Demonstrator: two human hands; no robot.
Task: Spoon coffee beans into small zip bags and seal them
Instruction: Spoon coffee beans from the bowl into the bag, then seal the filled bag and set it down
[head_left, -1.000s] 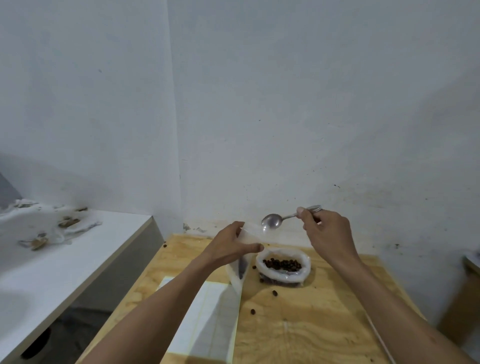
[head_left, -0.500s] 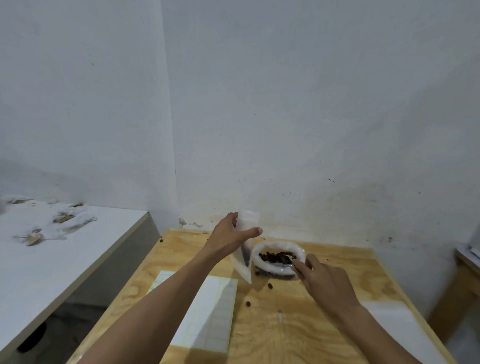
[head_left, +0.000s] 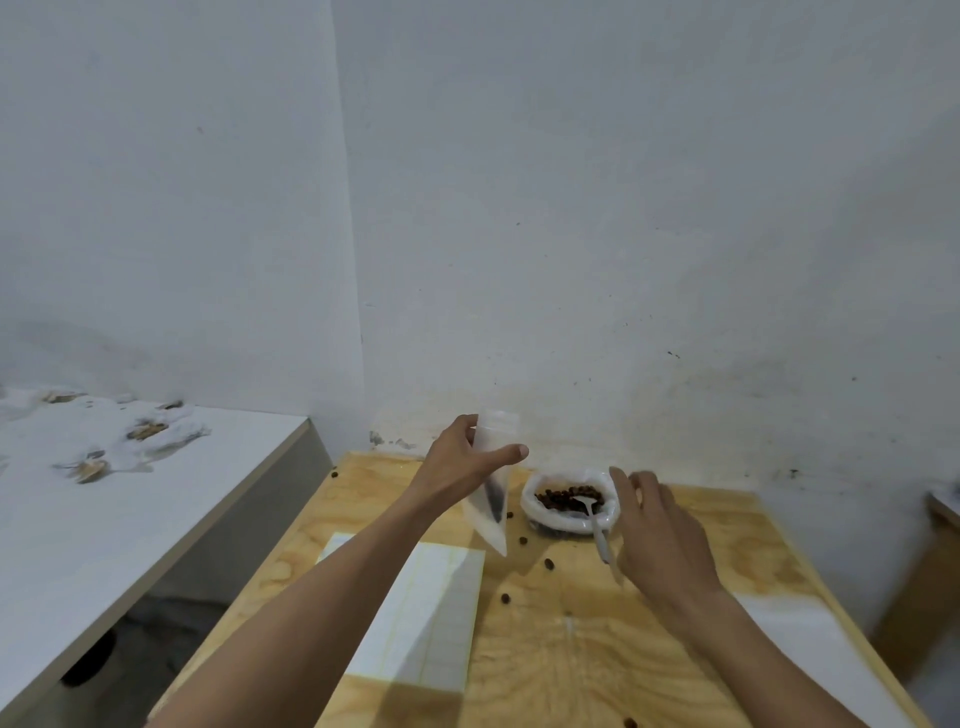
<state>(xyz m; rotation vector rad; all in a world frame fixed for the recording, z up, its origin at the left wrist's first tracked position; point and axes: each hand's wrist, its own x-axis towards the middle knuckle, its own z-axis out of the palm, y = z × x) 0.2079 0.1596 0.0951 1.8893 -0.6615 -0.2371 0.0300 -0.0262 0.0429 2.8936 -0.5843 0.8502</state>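
My left hand (head_left: 460, 467) holds a small clear zip bag (head_left: 497, 434) upright by its upper part, mouth up, with a few dark beans low inside. Just right of it sits a white plastic bag (head_left: 569, 526) with its rim rolled down, full of coffee beans (head_left: 561, 494). A metal spoon (head_left: 597, 525) rests with its bowl on the beans and its handle sticking out toward me. My right hand (head_left: 667, 540) hovers beside the handle with fingers spread; the handle runs along the hand's left edge.
The plywood table (head_left: 571, 660) carries a white sheet (head_left: 431, 613) under my left forearm, another pale sheet (head_left: 800, 639) at the right, and loose beans (head_left: 548, 564) in front of the bean bag. A white counter (head_left: 130, 499) with scraps stands left. Walls close the back.
My right hand came down from above with the spoon, put its bowl into the bean bag, and now has its fingers spread. My left hand keeps the zip bag in place.
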